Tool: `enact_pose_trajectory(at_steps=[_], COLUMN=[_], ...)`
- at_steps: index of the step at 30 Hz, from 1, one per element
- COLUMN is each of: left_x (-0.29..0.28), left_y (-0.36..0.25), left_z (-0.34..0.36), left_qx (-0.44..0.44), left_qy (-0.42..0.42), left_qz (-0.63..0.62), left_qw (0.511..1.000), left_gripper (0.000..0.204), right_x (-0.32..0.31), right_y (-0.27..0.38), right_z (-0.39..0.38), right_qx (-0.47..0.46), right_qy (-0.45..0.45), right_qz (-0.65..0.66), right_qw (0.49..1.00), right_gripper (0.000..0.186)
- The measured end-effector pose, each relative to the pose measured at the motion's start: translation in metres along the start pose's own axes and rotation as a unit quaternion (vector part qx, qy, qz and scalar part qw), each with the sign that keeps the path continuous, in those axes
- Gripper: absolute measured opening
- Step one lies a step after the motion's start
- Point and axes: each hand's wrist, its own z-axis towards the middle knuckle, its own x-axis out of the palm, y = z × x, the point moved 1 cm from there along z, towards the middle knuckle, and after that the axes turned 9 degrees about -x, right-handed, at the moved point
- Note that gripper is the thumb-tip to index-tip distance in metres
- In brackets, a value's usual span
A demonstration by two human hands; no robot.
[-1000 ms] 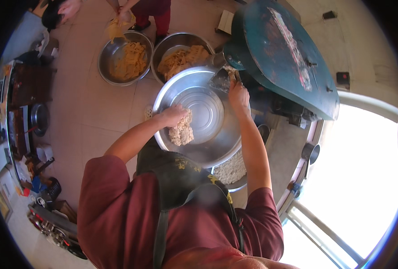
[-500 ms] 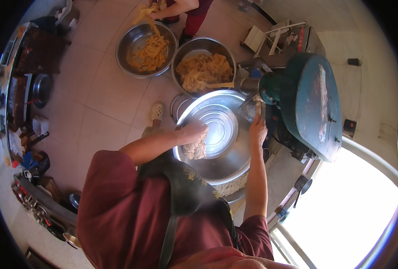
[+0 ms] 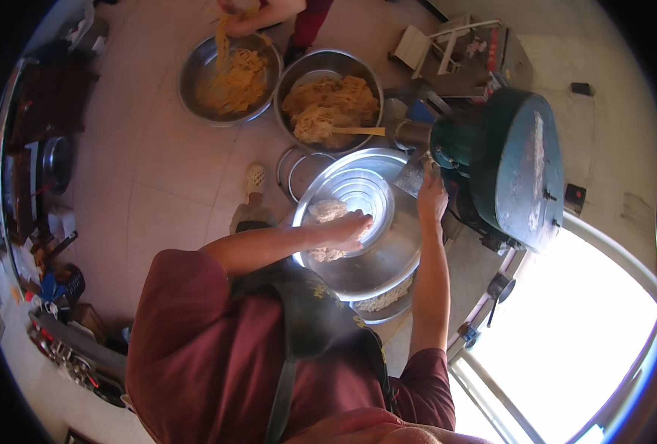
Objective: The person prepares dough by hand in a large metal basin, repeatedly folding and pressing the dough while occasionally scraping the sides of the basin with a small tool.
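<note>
My left hand (image 3: 349,231) is over the large steel basin (image 3: 397,263), fingers curled beside a lumpy mass of pale dough (image 3: 329,211). The dough shows on both sides of my hand; what the fingers hold is hidden. My right hand (image 3: 432,191) grips a floury flat metal piece (image 3: 414,177) at the basin's upper right, just under the metal spout (image 3: 411,135) of the teal machine (image 3: 515,166). Below the basin, another pan (image 3: 380,302) of pale crumbly material peeks out.
Two bowls of orange-yellow strips (image 3: 239,80) (image 3: 330,103) sit on the tiled floor beyond. A co-worker's hands (image 3: 239,22) hold strips above the left one. A stool (image 3: 417,48) stands behind the machine. Cluttered shelving (image 3: 51,103) lines the left; a bright doorway (image 3: 565,333) is at right.
My left hand has moved rightward across the dough, which now lies partly behind it. My right hand stays on the metal piece. The view has shifted, showing the machine lower and farther right.
</note>
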Motion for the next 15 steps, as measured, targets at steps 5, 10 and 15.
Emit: enact_pose_trajectory(at_steps=[5,10,15], left_x=[0.006,0.016,0.006], left_y=[0.022,0.001,-0.031], left_z=[-0.006,-0.011,-0.001], left_qx=[0.003,0.05,0.085], left_qy=[-0.009,-0.032,-0.087], left_qz=[0.015,0.019,0.024], left_qw=[1.0,0.998,0.992], left_gripper=[0.039,0.04,0.043], right_x=[0.011,-0.011,0.012], right_y=[-0.001,0.023,0.006], right_z=[-0.031,0.001,-0.013], right_qx=[-0.109,0.075,-0.055], right_qy=[-0.003,0.026,-0.088], right_qz=[-0.028,0.069,0.053], right_qw=[0.994,0.994,0.993], right_gripper=[0.035,0.037,0.037])
